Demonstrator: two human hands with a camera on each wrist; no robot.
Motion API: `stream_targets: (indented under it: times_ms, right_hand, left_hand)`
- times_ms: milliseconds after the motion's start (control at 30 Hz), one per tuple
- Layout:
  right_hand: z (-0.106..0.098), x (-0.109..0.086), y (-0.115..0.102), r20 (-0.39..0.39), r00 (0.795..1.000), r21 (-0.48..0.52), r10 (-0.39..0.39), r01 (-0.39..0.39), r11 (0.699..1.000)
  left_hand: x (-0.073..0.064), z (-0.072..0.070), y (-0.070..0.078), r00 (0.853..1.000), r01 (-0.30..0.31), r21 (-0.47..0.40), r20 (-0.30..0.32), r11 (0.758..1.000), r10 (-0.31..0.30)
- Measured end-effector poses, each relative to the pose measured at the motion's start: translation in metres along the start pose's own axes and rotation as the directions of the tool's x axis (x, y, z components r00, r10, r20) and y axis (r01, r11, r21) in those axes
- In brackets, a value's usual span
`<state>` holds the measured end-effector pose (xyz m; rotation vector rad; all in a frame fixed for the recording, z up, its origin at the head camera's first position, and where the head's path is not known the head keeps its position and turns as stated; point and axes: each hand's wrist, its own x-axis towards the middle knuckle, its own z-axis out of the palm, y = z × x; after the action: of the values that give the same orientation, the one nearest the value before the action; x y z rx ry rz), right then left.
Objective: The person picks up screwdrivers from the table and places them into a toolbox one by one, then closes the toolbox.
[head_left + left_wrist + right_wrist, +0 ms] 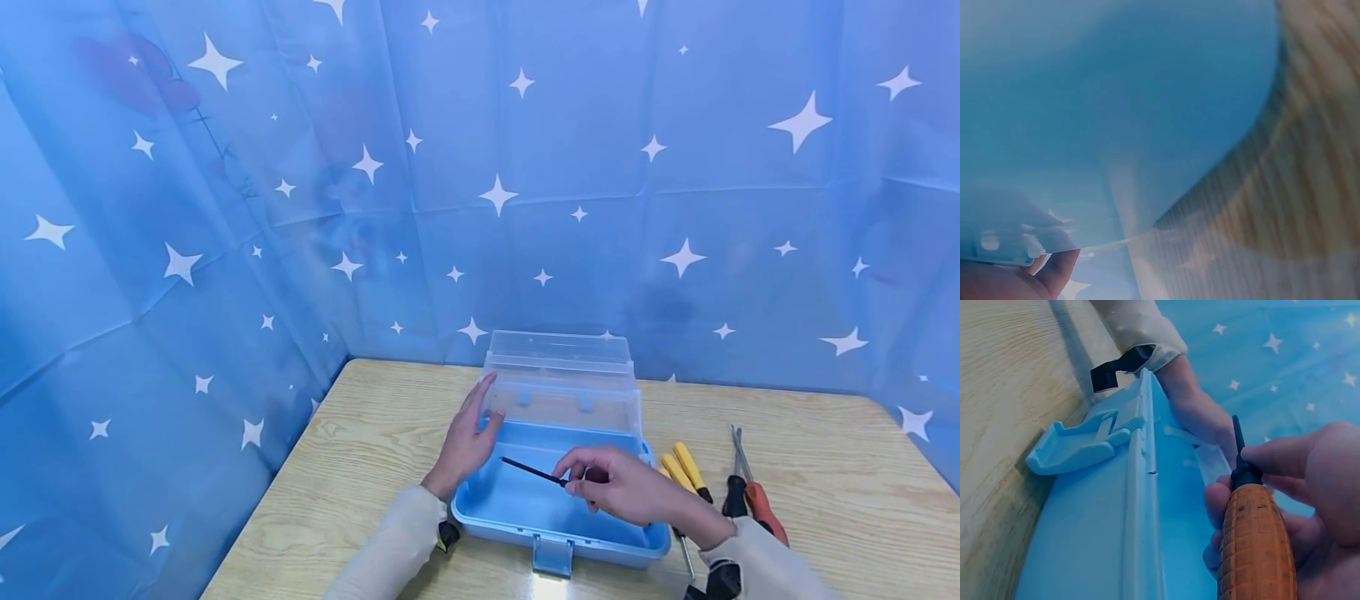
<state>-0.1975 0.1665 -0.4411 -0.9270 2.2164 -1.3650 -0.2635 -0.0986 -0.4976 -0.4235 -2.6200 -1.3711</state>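
Observation:
A light-blue toolbox point(562, 542) stands on the table with its clear lid point(558, 350) raised at the back. Over its hollow, my right hand point(618, 483) grips a screwdriver point(528, 470), whose dark shaft points left. The right wrist view shows the orange ribbed handle point(1257, 544) under the palm, with thumb and fingers pinching near the collar. My left hand point(465, 446) is at the box's left end, its straight fingers against the lid's left side and its thumb apart. The front latch point(1082, 444) hangs unfastened.
Right of the box lie several screwdrivers, including yellow-handled ones point(692, 471), a black-handled one point(735, 496) and a red-orange-handled one point(765, 510). The wooden table point(352, 442) meets a blue star-printed curtain point(570, 142) behind and at the left.

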Motion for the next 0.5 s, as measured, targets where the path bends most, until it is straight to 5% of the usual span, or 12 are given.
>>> stream_targets:
  times_ms: [500]
  right_hand:
    - [0.0088, 0.0064, 0.0087, 0.119, 0.992, 0.007, 0.036, -0.037, 0.999]
  left_hand:
    - [-0.0004, -0.0005, 0.0017, 1.000, 0.005, -0.001, -0.001, 1.000, -0.005]
